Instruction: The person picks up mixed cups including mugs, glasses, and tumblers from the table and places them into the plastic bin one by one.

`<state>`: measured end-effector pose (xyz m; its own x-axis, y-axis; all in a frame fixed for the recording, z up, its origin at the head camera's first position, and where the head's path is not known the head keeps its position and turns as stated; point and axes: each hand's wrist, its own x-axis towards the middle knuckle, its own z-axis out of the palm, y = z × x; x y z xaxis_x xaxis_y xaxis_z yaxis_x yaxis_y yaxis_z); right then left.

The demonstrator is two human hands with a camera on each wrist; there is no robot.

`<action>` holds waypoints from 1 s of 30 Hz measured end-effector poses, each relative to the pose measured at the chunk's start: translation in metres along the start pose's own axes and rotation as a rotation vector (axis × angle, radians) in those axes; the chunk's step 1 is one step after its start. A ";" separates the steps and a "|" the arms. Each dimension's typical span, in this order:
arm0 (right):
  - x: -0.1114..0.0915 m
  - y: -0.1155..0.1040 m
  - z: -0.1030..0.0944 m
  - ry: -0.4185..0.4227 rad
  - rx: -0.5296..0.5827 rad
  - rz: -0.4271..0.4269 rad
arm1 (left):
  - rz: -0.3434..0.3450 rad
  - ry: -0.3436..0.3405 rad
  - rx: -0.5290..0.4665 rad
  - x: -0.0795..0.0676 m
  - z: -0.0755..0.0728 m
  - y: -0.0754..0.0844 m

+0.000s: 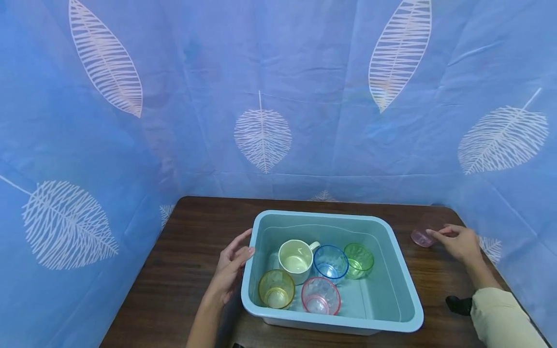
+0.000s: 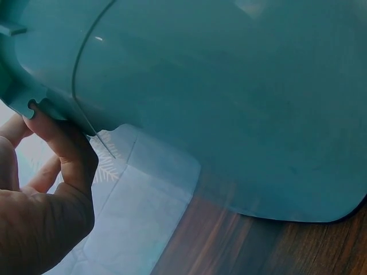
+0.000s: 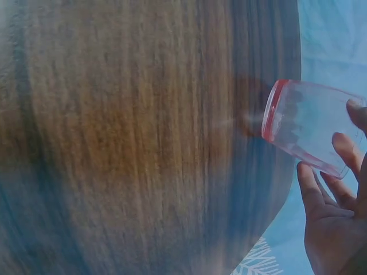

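Note:
My left hand (image 1: 228,268) is at the left rim of a light blue plastic tub (image 1: 411,295), thumb at the top edge. In the left wrist view, a bent finger (image 2: 57,137) meets the underside of that rim, beside the tub's outer wall (image 2: 229,103). Off to the right of the tub, my right hand (image 1: 463,244) holds a clear pinkish drinking glass (image 1: 421,238) between thumb and fingers. In the right wrist view the glass (image 3: 309,123) is upside down, its red rim toward the tabletop and the fingers near its base.
Inside the tub stand a pale green mug (image 1: 296,261), a yellow glass (image 1: 276,289), a red-rimmed glass (image 1: 321,296), a blue-rimmed glass (image 1: 330,263) and a green glass (image 1: 359,261). Beneath is a dark wooden table (image 1: 174,290). A blue leaf-patterned cloth (image 1: 304,145) hangs behind it.

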<state>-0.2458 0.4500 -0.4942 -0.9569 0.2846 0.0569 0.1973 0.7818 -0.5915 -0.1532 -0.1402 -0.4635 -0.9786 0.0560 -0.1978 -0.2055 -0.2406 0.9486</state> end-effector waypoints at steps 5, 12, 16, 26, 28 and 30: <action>-0.003 -0.005 -0.002 0.005 0.013 -0.031 | 0.016 -0.003 -0.005 0.000 0.000 0.000; -0.009 -0.012 -0.005 0.045 0.048 -0.121 | 0.010 -0.001 -0.004 -0.001 0.001 -0.001; -0.016 -0.018 -0.005 0.077 0.067 -0.168 | 0.015 0.007 -0.004 -0.001 0.002 -0.001; -0.028 -0.024 -0.009 0.120 0.068 -0.218 | 0.011 0.011 -0.012 -0.001 0.003 -0.001; -0.029 -0.024 -0.011 0.121 0.068 -0.214 | 0.014 0.007 -0.017 -0.001 0.003 -0.001; -0.031 -0.025 -0.013 0.113 0.087 -0.206 | 0.015 0.005 -0.018 -0.001 0.003 -0.002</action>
<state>-0.2181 0.4282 -0.4709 -0.9444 0.1882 0.2697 -0.0231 0.7801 -0.6252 -0.1524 -0.1367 -0.4641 -0.9817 0.0478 -0.1844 -0.1905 -0.2592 0.9468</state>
